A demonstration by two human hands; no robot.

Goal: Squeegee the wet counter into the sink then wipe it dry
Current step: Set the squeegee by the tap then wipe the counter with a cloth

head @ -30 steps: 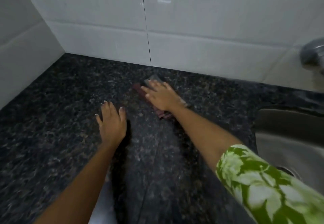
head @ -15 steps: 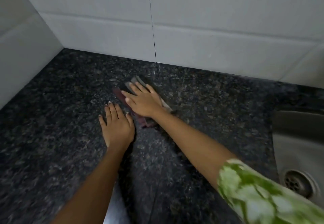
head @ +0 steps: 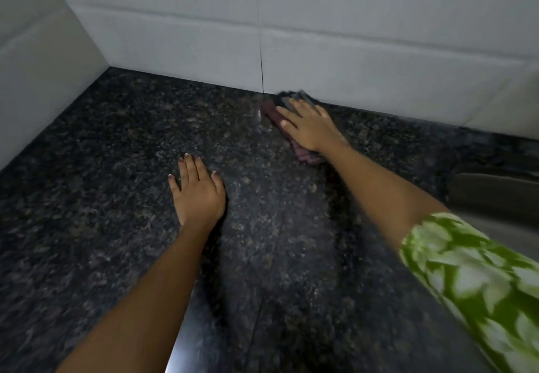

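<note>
A dark speckled granite counter fills the view. My right hand presses flat, fingers straight, on a maroon and grey cloth lying against the foot of the back wall. Most of the cloth is hidden under the hand. My left hand rests flat on the counter, fingers straight and spread, nearer to me and to the left of the cloth. The steel sink shows only as a strip at the right edge.
White tiled walls close the back and the left side, meeting in a corner at the far left. The counter's front edge runs below my left forearm. My right sleeve is green and white.
My right hand has slid the cloth away from my left hand, back and to the right, up to the back wall. My left hand stays planted on the counter.
</note>
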